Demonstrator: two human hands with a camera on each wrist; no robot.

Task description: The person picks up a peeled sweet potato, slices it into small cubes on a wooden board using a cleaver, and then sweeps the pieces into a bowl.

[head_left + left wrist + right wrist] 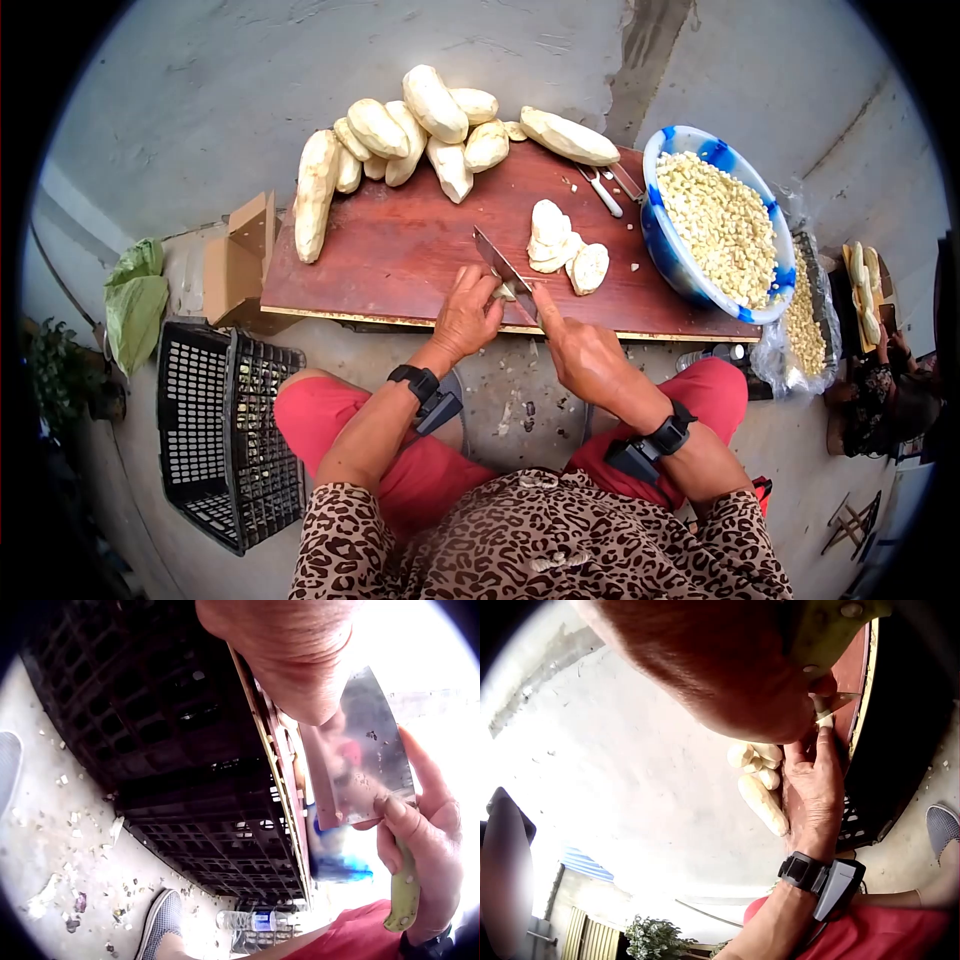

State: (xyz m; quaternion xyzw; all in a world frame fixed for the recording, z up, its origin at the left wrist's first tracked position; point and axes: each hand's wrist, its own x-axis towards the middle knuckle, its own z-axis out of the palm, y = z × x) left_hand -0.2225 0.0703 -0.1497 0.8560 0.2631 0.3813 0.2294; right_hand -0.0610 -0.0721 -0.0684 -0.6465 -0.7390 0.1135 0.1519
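Note:
My right hand (590,362) grips the green handle (403,889) of a wide-bladed knife (508,272), its blade slanting up to the left over the red-brown board (420,240). Against the blade's left side, my left hand (465,315) holds a small pale piece (503,291) with its fingertips; the piece also shows in the right wrist view (824,720). Right of the blade lie several cut pale slices (550,240). Peeled whole roots (433,104) are piled along the board's back left, and another root (570,137) lies at the back.
A blue and white basin (655,215) full of small cubes stands at the board's right end, with a peeler (604,192) beside it. Black crates (200,430) and a cardboard box (238,262) are at the left. A bag of cubes (803,325) and another person (885,405) are at the right.

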